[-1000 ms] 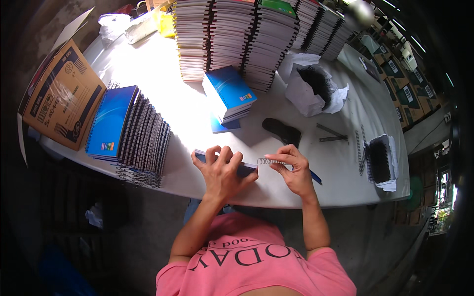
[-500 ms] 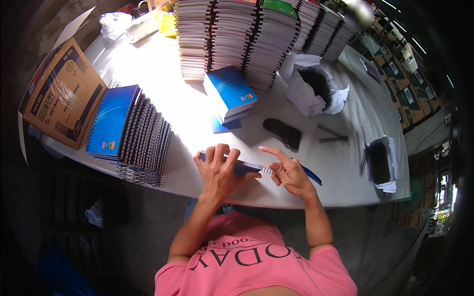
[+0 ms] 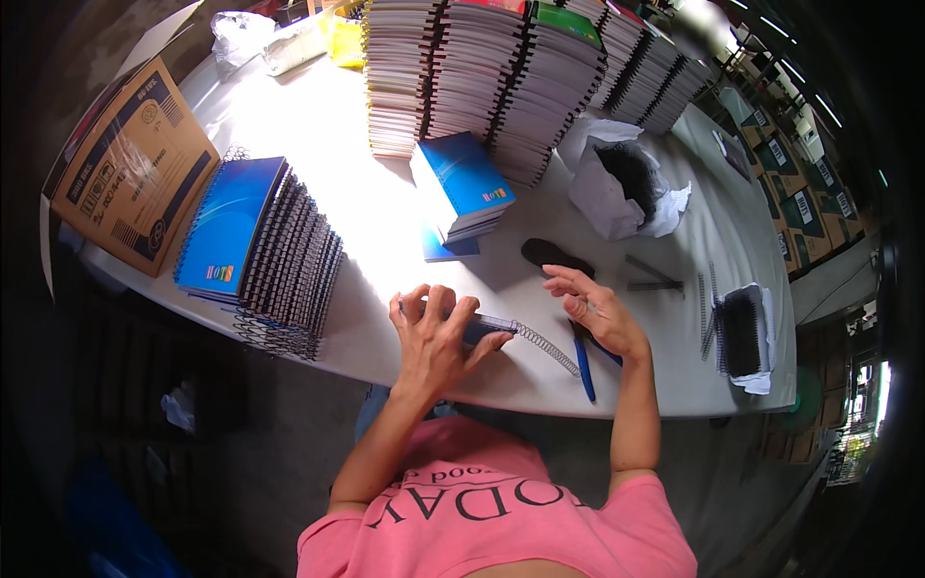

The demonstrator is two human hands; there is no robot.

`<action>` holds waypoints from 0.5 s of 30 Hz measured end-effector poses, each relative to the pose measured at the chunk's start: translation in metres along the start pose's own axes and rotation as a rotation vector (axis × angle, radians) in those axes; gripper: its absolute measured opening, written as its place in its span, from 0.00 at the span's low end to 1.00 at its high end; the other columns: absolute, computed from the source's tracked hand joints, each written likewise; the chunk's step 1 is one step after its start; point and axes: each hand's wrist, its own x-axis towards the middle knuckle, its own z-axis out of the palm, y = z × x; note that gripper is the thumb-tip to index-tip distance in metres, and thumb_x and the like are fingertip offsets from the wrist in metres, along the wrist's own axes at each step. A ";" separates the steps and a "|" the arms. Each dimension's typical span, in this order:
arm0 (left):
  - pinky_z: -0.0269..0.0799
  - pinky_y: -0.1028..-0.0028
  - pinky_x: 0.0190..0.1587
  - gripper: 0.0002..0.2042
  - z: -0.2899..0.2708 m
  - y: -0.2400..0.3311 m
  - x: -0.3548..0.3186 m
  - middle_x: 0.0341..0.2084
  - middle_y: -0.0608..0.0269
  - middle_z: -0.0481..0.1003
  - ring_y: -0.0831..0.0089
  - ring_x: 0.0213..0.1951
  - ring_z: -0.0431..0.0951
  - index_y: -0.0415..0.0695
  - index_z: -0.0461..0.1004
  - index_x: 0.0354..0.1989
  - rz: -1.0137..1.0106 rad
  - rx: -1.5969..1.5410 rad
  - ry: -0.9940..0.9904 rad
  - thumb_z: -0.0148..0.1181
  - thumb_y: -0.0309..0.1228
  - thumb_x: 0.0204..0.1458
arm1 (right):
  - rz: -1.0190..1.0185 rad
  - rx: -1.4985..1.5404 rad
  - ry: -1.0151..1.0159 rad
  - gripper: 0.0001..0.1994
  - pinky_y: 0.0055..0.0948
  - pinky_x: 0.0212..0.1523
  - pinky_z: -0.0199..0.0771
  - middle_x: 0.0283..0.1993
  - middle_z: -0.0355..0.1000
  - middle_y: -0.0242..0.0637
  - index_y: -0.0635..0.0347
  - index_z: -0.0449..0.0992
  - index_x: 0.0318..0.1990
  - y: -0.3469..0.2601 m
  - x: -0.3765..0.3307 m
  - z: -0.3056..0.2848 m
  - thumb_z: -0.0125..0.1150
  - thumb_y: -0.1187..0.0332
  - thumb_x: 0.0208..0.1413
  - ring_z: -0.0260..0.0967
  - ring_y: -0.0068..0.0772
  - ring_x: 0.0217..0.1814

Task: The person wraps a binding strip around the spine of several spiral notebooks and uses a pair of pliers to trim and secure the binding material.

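My left hand (image 3: 430, 337) is closed over a blue notebook (image 3: 478, 330) near the table's front edge, thumb on the near side. Out of the notebook's right end trails a wire spiral coil (image 3: 547, 349), curving down to the right. My right hand (image 3: 603, 316) hovers beyond the coil, holding nothing, its fingers apart. Just under it lies a tool with blue handles (image 3: 585, 371), probably pliers; its head is hidden. A dark, flat, oblong object (image 3: 544, 253) lies behind that hand.
At left stands a stack of coil-bound blue notebooks (image 3: 231, 231) beside a cardboard box (image 3: 135, 173). Unbound blue books (image 3: 462, 178) sit before tall stacks of bound books (image 3: 482, 77). Paper-wrapped bundles of coils (image 3: 626, 178) (image 3: 742, 332) and loose coils (image 3: 711, 313) are at right.
My right hand has moved off the coil to the right, and its fingers have opened. More of the coil and the blue handles now show. My left hand keeps hold of the notebook.
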 end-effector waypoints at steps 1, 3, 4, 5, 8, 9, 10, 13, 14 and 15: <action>0.55 0.53 0.50 0.24 0.002 -0.001 -0.001 0.36 0.61 0.64 0.56 0.47 0.59 0.50 0.74 0.36 -0.003 0.006 -0.013 0.68 0.53 0.36 | 0.096 0.204 -0.029 0.22 0.30 0.45 0.69 0.40 0.72 0.39 0.56 0.68 0.58 -0.009 -0.001 0.006 0.49 0.53 0.62 0.69 0.26 0.46; 0.54 0.53 0.50 0.23 0.003 -0.003 -0.001 0.36 0.61 0.64 0.57 0.47 0.59 0.50 0.74 0.36 -0.014 0.011 -0.029 0.68 0.52 0.37 | 0.223 0.192 -0.101 0.18 0.29 0.41 0.70 0.38 0.72 0.35 0.57 0.72 0.53 -0.014 -0.006 0.028 0.53 0.58 0.60 0.69 0.23 0.44; 0.54 0.52 0.50 0.22 0.002 -0.002 -0.001 0.36 0.61 0.64 0.57 0.47 0.59 0.50 0.74 0.36 -0.021 0.007 -0.032 0.68 0.51 0.37 | 0.289 0.185 -0.132 0.16 0.28 0.39 0.70 0.36 0.72 0.34 0.57 0.75 0.51 -0.017 -0.009 0.038 0.55 0.61 0.60 0.69 0.22 0.43; 0.54 0.52 0.49 0.21 0.002 -0.002 -0.001 0.36 0.61 0.65 0.57 0.47 0.59 0.49 0.74 0.35 -0.028 0.004 -0.035 0.68 0.50 0.38 | 0.264 0.045 0.032 0.10 0.25 0.32 0.68 0.31 0.72 0.31 0.57 0.79 0.44 -0.027 -0.009 0.047 0.58 0.67 0.57 0.68 0.19 0.34; 0.54 0.52 0.49 0.21 0.001 0.000 -0.001 0.36 0.61 0.65 0.57 0.47 0.59 0.49 0.74 0.35 -0.022 0.025 -0.046 0.69 0.49 0.37 | -0.381 -0.274 0.372 0.09 0.23 0.26 0.66 0.25 0.72 0.34 0.56 0.80 0.42 -0.006 -0.005 0.053 0.58 0.69 0.56 0.65 0.19 0.24; 0.54 0.51 0.49 0.21 0.000 0.000 -0.001 0.36 0.61 0.65 0.57 0.47 0.59 0.49 0.74 0.35 -0.026 0.016 -0.055 0.69 0.49 0.37 | -0.376 -0.236 0.359 0.08 0.23 0.26 0.66 0.25 0.72 0.34 0.56 0.80 0.42 -0.005 -0.006 0.053 0.57 0.68 0.57 0.65 0.20 0.24; 0.54 0.51 0.49 0.21 0.001 0.000 0.000 0.36 0.61 0.65 0.57 0.47 0.59 0.50 0.74 0.35 -0.030 0.007 -0.060 0.69 0.49 0.37 | -0.374 -0.202 0.344 0.09 0.23 0.26 0.66 0.26 0.73 0.33 0.56 0.80 0.41 -0.005 -0.007 0.052 0.57 0.67 0.57 0.64 0.21 0.23; 0.53 0.50 0.50 0.22 -0.002 0.000 0.000 0.36 0.61 0.65 0.57 0.48 0.59 0.50 0.74 0.36 -0.043 -0.005 -0.102 0.68 0.51 0.37 | 0.045 0.030 0.025 0.11 0.22 0.27 0.67 0.31 0.74 0.33 0.54 0.79 0.44 -0.011 -0.010 0.036 0.54 0.64 0.60 0.67 0.23 0.27; 0.53 0.49 0.51 0.22 -0.004 0.001 0.001 0.37 0.61 0.65 0.57 0.48 0.59 0.51 0.74 0.37 -0.049 -0.007 -0.118 0.68 0.52 0.37 | 0.253 0.126 -0.130 0.12 0.22 0.27 0.68 0.34 0.75 0.32 0.53 0.79 0.45 -0.015 -0.010 0.030 0.53 0.63 0.60 0.69 0.24 0.30; 0.52 0.49 0.51 0.23 -0.006 0.002 0.001 0.37 0.61 0.65 0.56 0.48 0.59 0.51 0.74 0.37 -0.034 0.004 -0.103 0.67 0.53 0.38 | 0.315 0.124 -0.162 0.13 0.23 0.30 0.69 0.37 0.74 0.34 0.52 0.77 0.48 -0.019 -0.008 0.028 0.52 0.62 0.61 0.69 0.26 0.34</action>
